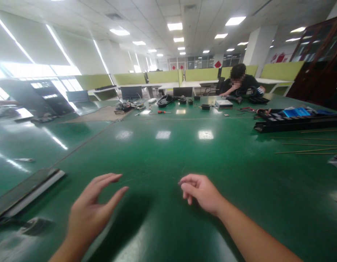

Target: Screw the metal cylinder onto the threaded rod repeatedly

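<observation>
My left hand [93, 209] hovers over the green tabletop [157, 156], thumb and fingers spread apart with nothing between them. To its right, my right hand [199, 191] is closed in a pinch. A small dark piece [180, 182] shows at its fingertips, too small and blurred to name. A gap of bare green surface lies between the two hands, and the left hand casts a dark shadow there.
A long flat panel [29, 193] lies at the left edge. On the right are a black tray [293, 122] with blue packets and several thin rods [310, 149]. A red screwdriver [163, 112] and small black boxes [205, 107] sit farther back, where a person [246, 85] leans on the table.
</observation>
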### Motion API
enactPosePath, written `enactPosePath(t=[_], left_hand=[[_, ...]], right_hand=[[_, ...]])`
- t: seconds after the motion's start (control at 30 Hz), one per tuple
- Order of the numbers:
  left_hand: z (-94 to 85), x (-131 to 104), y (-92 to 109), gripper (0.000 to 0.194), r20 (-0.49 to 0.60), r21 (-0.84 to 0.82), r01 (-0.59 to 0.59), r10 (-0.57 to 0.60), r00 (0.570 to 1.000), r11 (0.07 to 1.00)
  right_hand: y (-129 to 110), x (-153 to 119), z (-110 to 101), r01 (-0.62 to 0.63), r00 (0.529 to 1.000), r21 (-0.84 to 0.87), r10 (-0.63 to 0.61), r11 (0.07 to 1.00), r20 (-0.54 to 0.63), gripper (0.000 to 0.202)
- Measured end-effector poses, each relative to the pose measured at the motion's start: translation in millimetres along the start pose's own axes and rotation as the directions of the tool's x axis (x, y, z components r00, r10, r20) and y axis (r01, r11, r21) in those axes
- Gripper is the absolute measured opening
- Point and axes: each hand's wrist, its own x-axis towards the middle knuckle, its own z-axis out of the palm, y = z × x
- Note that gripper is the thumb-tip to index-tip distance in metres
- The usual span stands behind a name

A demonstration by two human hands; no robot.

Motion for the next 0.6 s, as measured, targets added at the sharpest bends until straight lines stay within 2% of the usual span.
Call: enactPosePath(t=[0.03,0.07,0.13,0.2,0.27,0.37,0.43,0.5,0.6], left_hand=[[15.6,1.1,7.5,0.035,0.106,-0.024,-0.084,0.086,0.991,0.996],[30.7,2.0,15.6,0.039,0.23,-0.078,-0.14,0.154,0.961,0.987],[57.7,2.9,32.7,0.047,0.407,-0.216,-0.182,0.258,0.876,0.959],[78.2,1.9,48.7,0.041,0.476,-0.361,-0.171,0.339,0.811,0.917],[92.1,-1.0,62.1,0.026,0.472,-0.474,-0.134,0.379,0.796,0.871],[101.0,-6.1,74.9,0.018,0.448,-0.539,-0.037,0.324,0.833,0.842],[97.4,-7.3,75.6,0.016,0.435,-0.523,0.03,0.236,0.869,0.852],[84.1,-5.6,67.2,0.017,0.385,-0.462,0.067,0.132,0.913,0.884],[46.7,0.8,40.2,0.027,0.191,-0.205,0.059,-0.019,0.981,0.977]], right_hand=[[-0.7,-0.7,0.5,-0.017,0.999,0.024,0.016,1.0,0.05,0.031],[-1.2,-1.5,0.9,-0.035,0.995,0.041,0.031,0.999,0.09,0.032],[-1.9,-3.1,1.7,-0.061,0.989,0.065,0.052,0.996,0.14,0.036],[-2.5,-4.4,2.7,-0.067,0.985,0.092,0.051,0.993,0.168,0.04],[-3.0,-5.1,3.6,-0.055,0.983,0.132,0.031,0.99,0.181,0.043],[-2.1,-4.0,4.3,-0.031,0.986,0.202,-0.003,0.979,0.168,0.046],[0.0,-1.6,4.2,-0.047,0.986,0.229,0.009,0.972,0.164,0.051],[2.3,1.3,3.9,-0.09,0.984,0.222,0.052,0.971,0.172,0.056],[3.8,4.5,3.2,-0.132,0.979,0.185,0.098,0.974,0.181,0.057]])
